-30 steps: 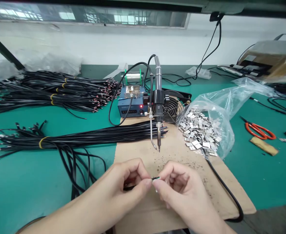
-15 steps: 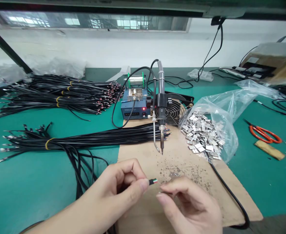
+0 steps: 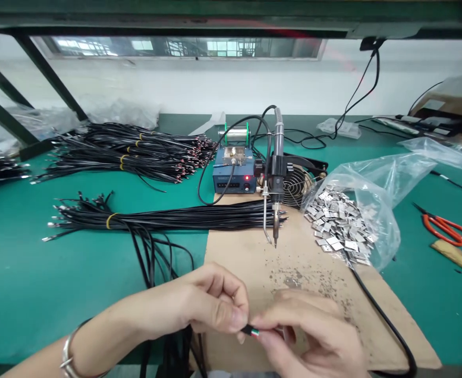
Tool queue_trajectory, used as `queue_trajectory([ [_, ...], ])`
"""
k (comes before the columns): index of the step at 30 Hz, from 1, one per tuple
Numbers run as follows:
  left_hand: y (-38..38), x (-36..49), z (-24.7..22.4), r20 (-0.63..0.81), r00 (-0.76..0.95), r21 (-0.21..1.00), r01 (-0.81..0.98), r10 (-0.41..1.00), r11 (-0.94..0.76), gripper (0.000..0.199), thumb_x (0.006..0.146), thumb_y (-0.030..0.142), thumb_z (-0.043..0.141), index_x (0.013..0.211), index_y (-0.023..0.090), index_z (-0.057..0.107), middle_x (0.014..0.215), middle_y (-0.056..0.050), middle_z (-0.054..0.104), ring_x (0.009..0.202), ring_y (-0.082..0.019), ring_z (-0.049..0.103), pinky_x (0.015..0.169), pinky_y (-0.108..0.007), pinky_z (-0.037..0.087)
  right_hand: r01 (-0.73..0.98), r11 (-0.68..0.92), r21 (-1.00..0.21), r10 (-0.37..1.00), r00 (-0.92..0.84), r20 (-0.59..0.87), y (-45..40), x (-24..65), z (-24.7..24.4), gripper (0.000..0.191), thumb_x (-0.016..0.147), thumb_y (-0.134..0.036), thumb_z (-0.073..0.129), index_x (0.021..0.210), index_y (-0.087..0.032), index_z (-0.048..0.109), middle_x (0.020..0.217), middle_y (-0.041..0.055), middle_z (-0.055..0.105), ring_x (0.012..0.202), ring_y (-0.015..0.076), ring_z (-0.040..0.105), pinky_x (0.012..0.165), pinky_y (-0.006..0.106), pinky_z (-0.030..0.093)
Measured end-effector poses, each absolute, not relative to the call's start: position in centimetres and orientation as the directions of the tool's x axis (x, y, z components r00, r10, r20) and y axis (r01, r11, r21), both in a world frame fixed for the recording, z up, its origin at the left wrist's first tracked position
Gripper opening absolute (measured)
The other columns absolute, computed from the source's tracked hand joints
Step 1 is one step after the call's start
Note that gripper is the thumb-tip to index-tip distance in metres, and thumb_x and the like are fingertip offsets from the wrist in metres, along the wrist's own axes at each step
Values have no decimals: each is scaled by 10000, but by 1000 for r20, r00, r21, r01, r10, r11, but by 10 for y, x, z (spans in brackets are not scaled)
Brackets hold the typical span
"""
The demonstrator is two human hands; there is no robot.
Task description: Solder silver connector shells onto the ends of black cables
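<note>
Smooth plastic cable (image 3: 249, 329); matt cardboard (image 3: 234, 254)

An electronics workshop, shown by the soldering iron (image 3: 278, 181), solder spool (image 3: 237, 134) and bundled black cables (image 3: 184, 217).

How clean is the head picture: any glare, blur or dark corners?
Head view: faint red streaks cross the overhead shelf and wall; head view: the right hand looks slightly soft, the cable end clearer; head view: upper right corner black.
</note>
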State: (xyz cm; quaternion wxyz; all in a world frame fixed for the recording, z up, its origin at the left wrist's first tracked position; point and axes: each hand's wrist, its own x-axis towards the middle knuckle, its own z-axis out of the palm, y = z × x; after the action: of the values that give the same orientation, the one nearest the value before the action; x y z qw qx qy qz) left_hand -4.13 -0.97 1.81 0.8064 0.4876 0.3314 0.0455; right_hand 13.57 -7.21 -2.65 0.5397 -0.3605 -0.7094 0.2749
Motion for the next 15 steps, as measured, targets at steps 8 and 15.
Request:
queue_trajectory([
  [8, -16, -39, 24, -533, 748, 790, 273, 395, 550, 352, 598, 428, 764, 668, 144, 569, 526, 75, 406, 475, -57, 261, 440, -226, 118, 196, 667, -719, 745, -186, 641, -74, 137, -21, 223, 710, -13, 572, 804, -181, 686, 476, -22, 557, 384, 102, 469, 405, 223, 376],
  [15, -15, -39, 24, -514, 774, 793, 264, 370, 549, 367, 602, 453, 755, 640, 147, 555, 501, 78, 399, 451, -56, 244, 428, -225, 118, 237, 650, -722, 759, -239, 606, -74, 136, -18, 253, 721, -42, 603, 847, -229, 718, 480, -13, 585, 383, 129, 484, 401, 253, 391],
])
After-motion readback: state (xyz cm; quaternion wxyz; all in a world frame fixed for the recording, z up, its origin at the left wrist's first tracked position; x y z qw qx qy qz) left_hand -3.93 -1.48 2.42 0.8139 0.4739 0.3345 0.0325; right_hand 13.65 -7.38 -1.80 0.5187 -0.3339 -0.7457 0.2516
